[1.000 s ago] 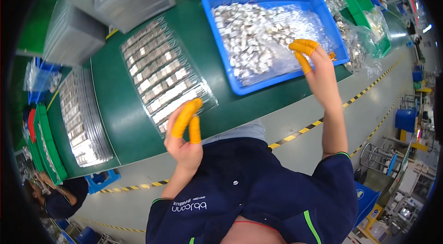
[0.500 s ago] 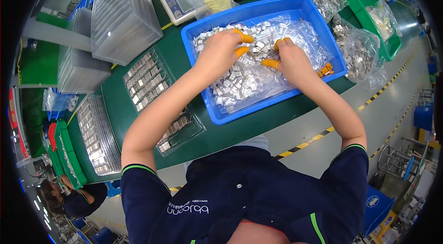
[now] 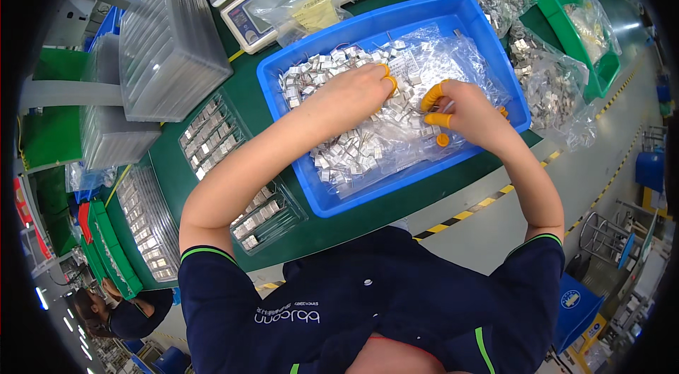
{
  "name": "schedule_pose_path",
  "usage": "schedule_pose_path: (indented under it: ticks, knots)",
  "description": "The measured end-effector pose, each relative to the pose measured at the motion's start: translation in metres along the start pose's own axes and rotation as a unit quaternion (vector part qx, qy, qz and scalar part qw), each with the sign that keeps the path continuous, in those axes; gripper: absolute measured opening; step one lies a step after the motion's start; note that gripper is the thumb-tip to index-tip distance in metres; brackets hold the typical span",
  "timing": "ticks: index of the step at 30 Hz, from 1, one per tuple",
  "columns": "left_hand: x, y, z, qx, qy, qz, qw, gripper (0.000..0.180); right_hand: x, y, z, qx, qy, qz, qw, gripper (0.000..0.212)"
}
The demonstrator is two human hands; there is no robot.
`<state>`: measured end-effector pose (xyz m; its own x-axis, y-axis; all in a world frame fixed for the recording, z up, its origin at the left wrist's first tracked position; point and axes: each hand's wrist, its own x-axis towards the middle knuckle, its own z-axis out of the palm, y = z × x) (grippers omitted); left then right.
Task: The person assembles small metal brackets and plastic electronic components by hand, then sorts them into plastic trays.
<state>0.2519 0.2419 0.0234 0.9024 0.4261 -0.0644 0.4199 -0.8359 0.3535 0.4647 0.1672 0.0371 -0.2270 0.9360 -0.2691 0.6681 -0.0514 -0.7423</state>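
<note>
A blue bin [image 3: 521,101] holds a heap of small silver metal connectors [image 3: 357,151] with short leads, partly on a clear plastic bag [image 3: 460,59]. My left hand [image 3: 364,89] reaches into the heap, its yellow-cotted fingertips drawn close together among the connectors; anything between them is too small to make out. To its right, my right hand [image 3: 467,111] hovers over the bag and connectors. Its cotted thumb and finger stand apart, with nothing visible between them. A loose orange finger cot [image 3: 443,140] lies on the bag just below that hand.
Clear trays of connectors [image 3: 212,135] lie left of the bin, partly under my left forearm. Stacked clear trays [image 3: 170,48] stand farther left. A scale [image 3: 247,24] sits behind the bin. Bagged connectors [image 3: 555,87] and a green bin [image 3: 607,77] are at the right. Another person [image 3: 131,314] works far left.
The left hand has moved right and down, and its fingers have drawn together. The right hand has shifted slightly right and lower. A loose orange finger cot now shows beneath it.
</note>
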Motion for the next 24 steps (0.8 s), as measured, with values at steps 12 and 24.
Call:
schedule_pose_path:
  ticks: [12,24]
  knots:
    - [-0.011,-0.007,-0.008,0.029,0.044,0.024,0.998,0.013,-0.007,0.002,-0.034,0.069,0.04,0.142,0.987,0.02]
    - [-0.021,-0.007,-0.034,-0.594,0.145,-0.219,0.761,0.029,0.005,0.003,-0.043,0.244,-0.019,0.051,0.968,0.021]
